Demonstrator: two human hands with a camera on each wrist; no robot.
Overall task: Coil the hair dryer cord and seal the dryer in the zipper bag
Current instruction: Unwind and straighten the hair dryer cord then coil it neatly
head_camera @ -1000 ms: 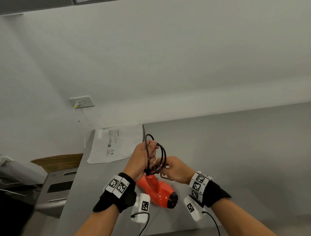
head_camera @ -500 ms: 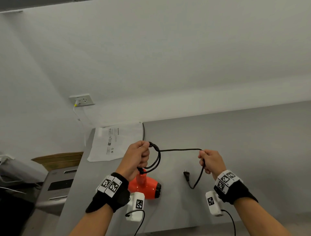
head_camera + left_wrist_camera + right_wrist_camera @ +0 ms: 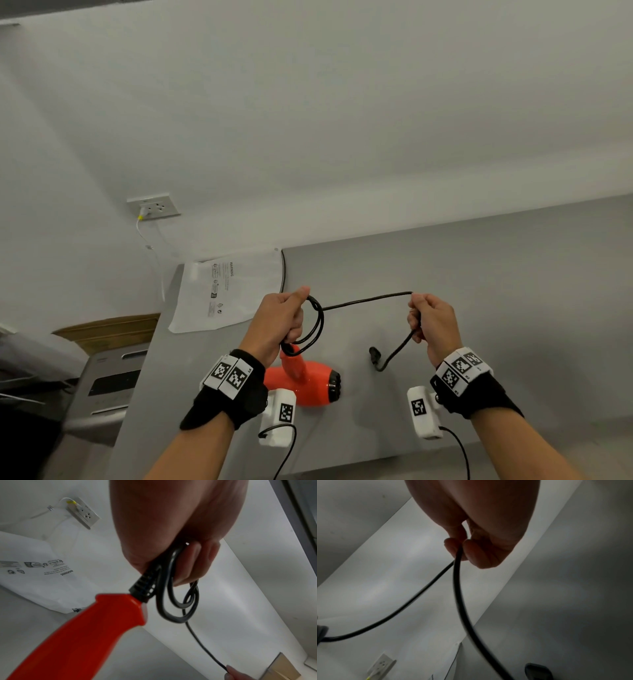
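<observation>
An orange hair dryer [image 3: 308,380] hangs by its handle [image 3: 82,632] above the grey table [image 3: 513,308], nozzle to the right. My left hand [image 3: 284,318] grips a few loops of the black cord [image 3: 317,325] where it leaves the handle. From the loops [image 3: 178,601] the cord runs right to my right hand [image 3: 428,320], which pinches it [image 3: 458,555]. The plug [image 3: 374,354] dangles below that hand. The white zipper bag [image 3: 222,291] with printed warnings lies flat at the table's far left corner.
A wall socket [image 3: 154,206] with a white cable plugged in sits on the wall behind the bag. A cardboard box [image 3: 109,329] and a grey appliance [image 3: 106,383] stand left of the table, below its edge.
My right hand has moved away from the left, drawing a length of cord out to the right. The left hand keeps the loops, and the dryer has swung nozzle-right beneath it.
</observation>
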